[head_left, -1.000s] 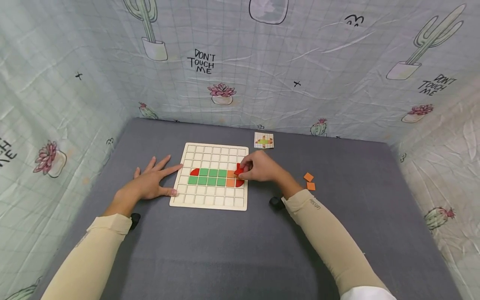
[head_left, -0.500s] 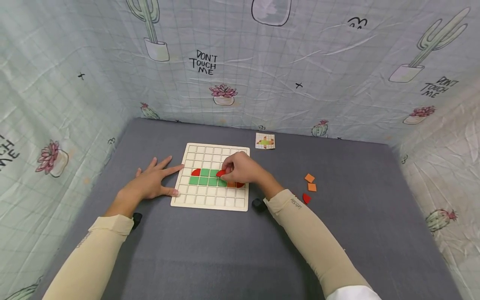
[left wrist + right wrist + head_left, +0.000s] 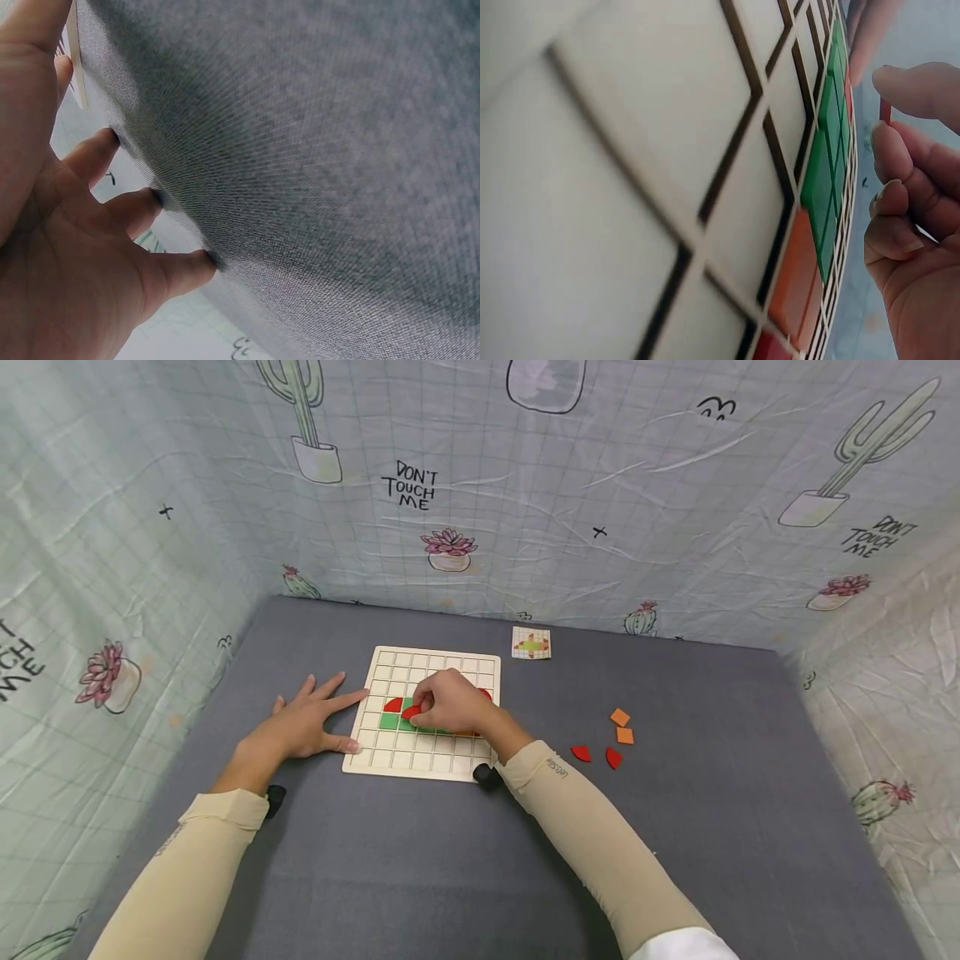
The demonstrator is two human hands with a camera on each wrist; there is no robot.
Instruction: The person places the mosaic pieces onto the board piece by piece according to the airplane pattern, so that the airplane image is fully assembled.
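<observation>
Right hand pinches red piece over board; left hand flat, fingers spread, on surface touching board edge.

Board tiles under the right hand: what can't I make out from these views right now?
- Head view: the right hand covers the middle of the board; the green tiles beneath are mostly hidden.
- Right wrist view: the pinched red piece shows only as a sliver.
- Pattern card: too small to read.
</observation>
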